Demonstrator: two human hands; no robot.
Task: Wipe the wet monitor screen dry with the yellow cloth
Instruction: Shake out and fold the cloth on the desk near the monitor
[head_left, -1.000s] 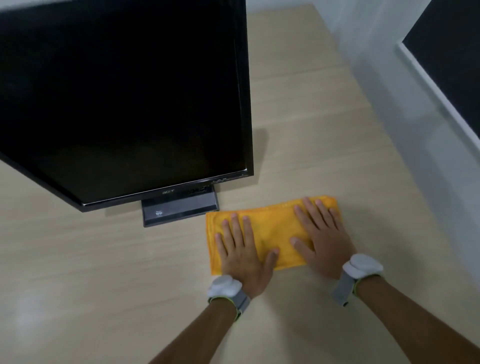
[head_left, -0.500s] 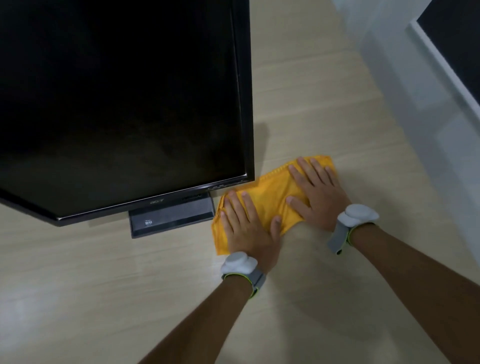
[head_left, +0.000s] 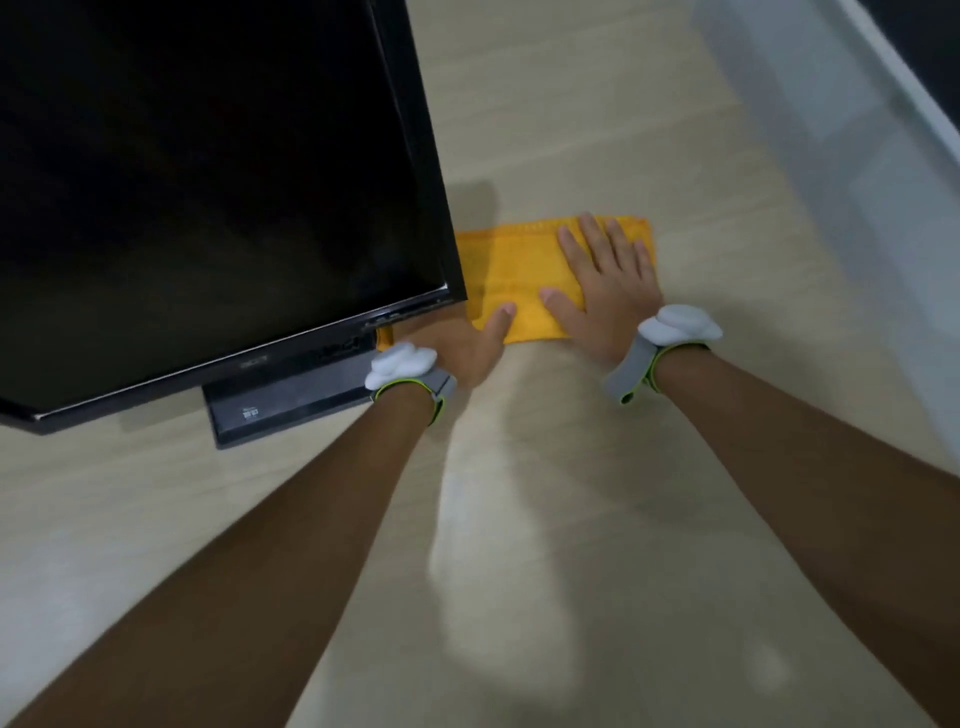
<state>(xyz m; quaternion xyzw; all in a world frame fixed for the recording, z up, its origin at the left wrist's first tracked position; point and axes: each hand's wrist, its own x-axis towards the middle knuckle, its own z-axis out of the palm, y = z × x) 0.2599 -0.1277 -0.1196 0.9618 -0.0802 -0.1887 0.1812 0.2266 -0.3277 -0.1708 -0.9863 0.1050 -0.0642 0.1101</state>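
Note:
A black monitor (head_left: 208, 182) with a dark screen fills the upper left; its base (head_left: 280, 405) stands on the table. The yellow cloth (head_left: 519, 275) lies flat on the table just right of the monitor's lower right corner. My right hand (head_left: 605, 283) rests palm down on the cloth's right part, fingers spread. My left hand (head_left: 470, 340) lies at the cloth's left near edge; only its thumb and palm show, the fingers are hidden behind the monitor's corner. I cannot tell whether any water is on the screen.
The light wooden table (head_left: 571, 519) spreads below and to the right. A pale wall (head_left: 831, 156) runs along the table's right side, with a dark panel at the top right corner. Both wrists wear grey bands with white sensors.
The view has shifted so the monitor's corner now covers my left fingers. Both hands have slid the cloth farther from me and spread it out flat again beside the monitor.

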